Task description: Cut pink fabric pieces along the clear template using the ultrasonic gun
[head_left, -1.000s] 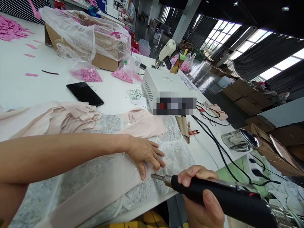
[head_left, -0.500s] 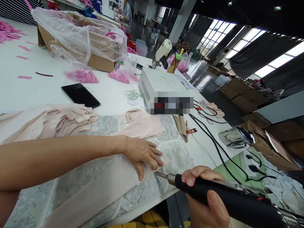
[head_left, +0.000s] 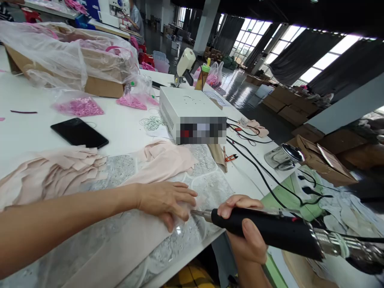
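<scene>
My left hand (head_left: 166, 202) lies over the end of a pale pink fabric strip (head_left: 129, 244), fingers apart and slightly bent, pressing it onto a grey stone-patterned sheet (head_left: 177, 244). Its fingers partly hide the strip's end. In my right hand (head_left: 247, 238) is a black-handled handheld tool (head_left: 270, 232) with a narrow metal tip. The tip points left, close beside my left fingers; whether it touches the fabric I cannot tell. Beyond the left hand lies a crumpled pale pink fabric piece (head_left: 166, 158). A fanned stack of similar strips (head_left: 57, 168) rests to the left.
A white machine box (head_left: 192, 104) stands behind the sheet, with black cables (head_left: 258, 168) running right. Near it are orange snips (head_left: 230, 158) and a glass mug (head_left: 280, 158). A phone (head_left: 79, 132), bags of pink pieces (head_left: 79, 107) and a plastic-lined carton (head_left: 103, 86) are left. A person (head_left: 136, 22) sits far back.
The view has swung right, so things sit further left. My left fingers have bent and now cover more of the strip's end. The tool's tip is nearer those fingers.
</scene>
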The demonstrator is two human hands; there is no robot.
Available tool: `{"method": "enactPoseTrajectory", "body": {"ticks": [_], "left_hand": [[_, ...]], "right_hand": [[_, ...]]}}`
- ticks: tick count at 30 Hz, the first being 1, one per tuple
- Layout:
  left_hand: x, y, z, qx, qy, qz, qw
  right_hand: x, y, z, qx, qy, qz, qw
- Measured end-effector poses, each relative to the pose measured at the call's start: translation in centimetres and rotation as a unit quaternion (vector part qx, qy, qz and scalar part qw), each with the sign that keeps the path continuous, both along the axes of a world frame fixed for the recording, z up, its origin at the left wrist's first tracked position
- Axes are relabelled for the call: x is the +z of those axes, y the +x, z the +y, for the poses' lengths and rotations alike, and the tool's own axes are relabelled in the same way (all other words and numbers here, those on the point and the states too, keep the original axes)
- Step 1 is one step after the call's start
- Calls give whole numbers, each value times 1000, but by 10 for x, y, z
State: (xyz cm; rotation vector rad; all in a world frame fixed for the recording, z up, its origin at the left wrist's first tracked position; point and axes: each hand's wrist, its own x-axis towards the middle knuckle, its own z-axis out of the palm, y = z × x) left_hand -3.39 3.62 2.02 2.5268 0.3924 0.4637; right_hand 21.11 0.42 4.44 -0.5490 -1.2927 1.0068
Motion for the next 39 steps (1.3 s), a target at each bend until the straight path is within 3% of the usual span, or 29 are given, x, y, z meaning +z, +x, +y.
{"method": "enactPoseTrajectory", "body": {"ticks": [14,23,28,39], "left_hand": [[11,-14,-15,9,48,9,999],[-4,-10,-23,50,29,-32,998],[-2,-8,-27,76,19,-30,996],[-10,-12,-21,71,20,16,997]], "right_hand": [[0,2,8,6,-3,-6,1000],[-2,3,8,1,-13,-9,1000],[0,2,8,-7,-13,-12,1000],[-3,4,13,-14,-22,-5,1000]]}}
